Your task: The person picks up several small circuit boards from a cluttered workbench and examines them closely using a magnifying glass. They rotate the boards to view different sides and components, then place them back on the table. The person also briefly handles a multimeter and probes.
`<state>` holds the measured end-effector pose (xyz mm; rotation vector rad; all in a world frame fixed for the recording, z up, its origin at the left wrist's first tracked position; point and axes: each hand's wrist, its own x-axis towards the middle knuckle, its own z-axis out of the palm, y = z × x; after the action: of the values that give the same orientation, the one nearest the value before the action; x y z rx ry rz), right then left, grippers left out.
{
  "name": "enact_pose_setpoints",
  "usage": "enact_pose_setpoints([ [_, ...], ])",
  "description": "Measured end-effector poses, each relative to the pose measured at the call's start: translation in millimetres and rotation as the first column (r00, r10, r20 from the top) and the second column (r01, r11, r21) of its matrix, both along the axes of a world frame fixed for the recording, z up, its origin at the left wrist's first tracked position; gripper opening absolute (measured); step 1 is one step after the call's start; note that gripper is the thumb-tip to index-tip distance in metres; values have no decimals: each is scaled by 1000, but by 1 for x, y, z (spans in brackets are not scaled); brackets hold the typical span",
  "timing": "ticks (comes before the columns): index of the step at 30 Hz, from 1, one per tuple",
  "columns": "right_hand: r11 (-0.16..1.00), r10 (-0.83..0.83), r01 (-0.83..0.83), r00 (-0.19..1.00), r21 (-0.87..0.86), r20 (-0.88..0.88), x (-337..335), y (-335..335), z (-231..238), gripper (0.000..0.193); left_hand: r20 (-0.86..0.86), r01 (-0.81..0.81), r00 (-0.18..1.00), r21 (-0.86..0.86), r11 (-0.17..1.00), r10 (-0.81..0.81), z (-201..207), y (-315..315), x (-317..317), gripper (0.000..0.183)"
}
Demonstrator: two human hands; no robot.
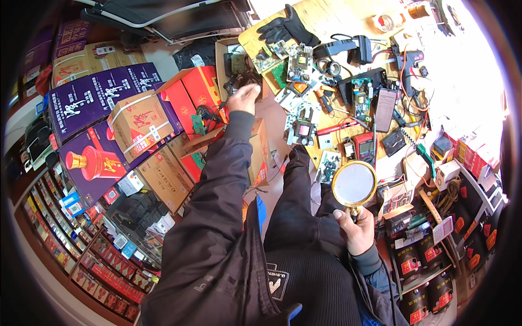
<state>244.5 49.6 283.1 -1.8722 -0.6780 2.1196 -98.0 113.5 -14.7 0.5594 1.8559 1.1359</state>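
My right hand [356, 232] grips the handle of a magnifying glass [354, 183] with a round, gold-coloured rim, held upright over my lap. My left hand [244, 100] is stretched out over the boxes left of the table, its fingers closed together. What they may hold is hidden. Just past it is an open cardboard box [222, 61] with dark tangled cables [247, 80] and parts in it. Beside my left wrist stands an open red box [190, 92] with a green circuit board [197, 125] and wires.
Circuit boards [300, 62], a black glove [288, 28], a phone [385, 110], a red multimeter [365, 148] and a cordless drill [409, 73] crowd the wooden table [337, 16]. Stacked cartons [98, 98] stand at the left, shelves of packs [60, 223] behind. More boxes [473, 157] line the right.
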Motion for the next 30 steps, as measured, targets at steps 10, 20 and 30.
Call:
enact_pose_setpoints([
  [10, 999, -29, 28, 999, 31, 42, -3, 14, 0, 30, 508, -199, 745, -449, 871, 432, -25, 85, -14, 31],
  [20, 999, -34, 33, 998, 24, 51, -4, 20, 1, 27, 594, -313, 688, -275, 909, 417, -25, 78, -17, 22],
  [30, 999, -16, 15, 999, 35, 46, -2, 17, 11, 30, 420, -364, 847, 12, 931, 326, 55, 78, -6, 19],
])
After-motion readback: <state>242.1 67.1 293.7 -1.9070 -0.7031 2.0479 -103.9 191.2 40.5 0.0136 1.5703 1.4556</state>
